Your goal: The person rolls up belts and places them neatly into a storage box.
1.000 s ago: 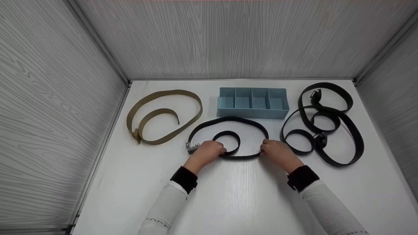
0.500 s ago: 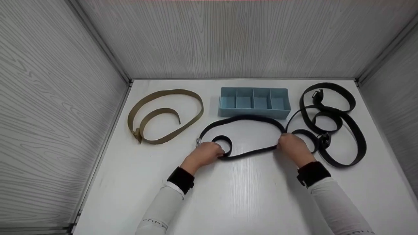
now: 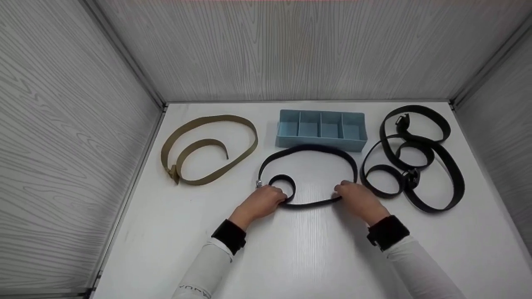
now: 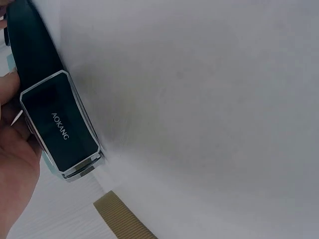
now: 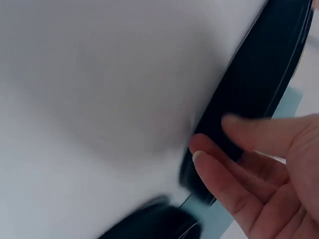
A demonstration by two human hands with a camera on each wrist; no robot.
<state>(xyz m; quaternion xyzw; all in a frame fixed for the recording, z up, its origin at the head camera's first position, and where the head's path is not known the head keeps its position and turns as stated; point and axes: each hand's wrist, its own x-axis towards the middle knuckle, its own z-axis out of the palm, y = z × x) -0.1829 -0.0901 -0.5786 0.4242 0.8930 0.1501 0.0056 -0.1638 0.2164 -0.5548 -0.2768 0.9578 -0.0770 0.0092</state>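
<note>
A black belt [image 3: 307, 204] with a silver-edged buckle [image 4: 62, 119] forms a wide loop in the middle of the white table, its tail curled into a small ring inside. My left hand [image 3: 262, 202] grips this belt beside the buckle, thumb against the strap; some of its fingers are hidden behind. At the loop's right side is my right hand [image 3: 359, 201]. In the right wrist view, its thumb and fingers stand apart in front of the black strap [image 5: 249, 74], loosely bent, not pinching it.
Behind the loop stands a blue four-compartment box [image 3: 322, 143]. A tan belt [image 3: 208, 178] lies coiled at the left. Two black belts [image 3: 457, 178] overlap at the right, close to my right hand. Grey wood-grain panels [image 3: 291, 50] wall the table.
My right hand drew the loop's right side outward, then came back left, and its fingers have loosened. The buckle end shifted slightly right. My left hand keeps its hold.
</note>
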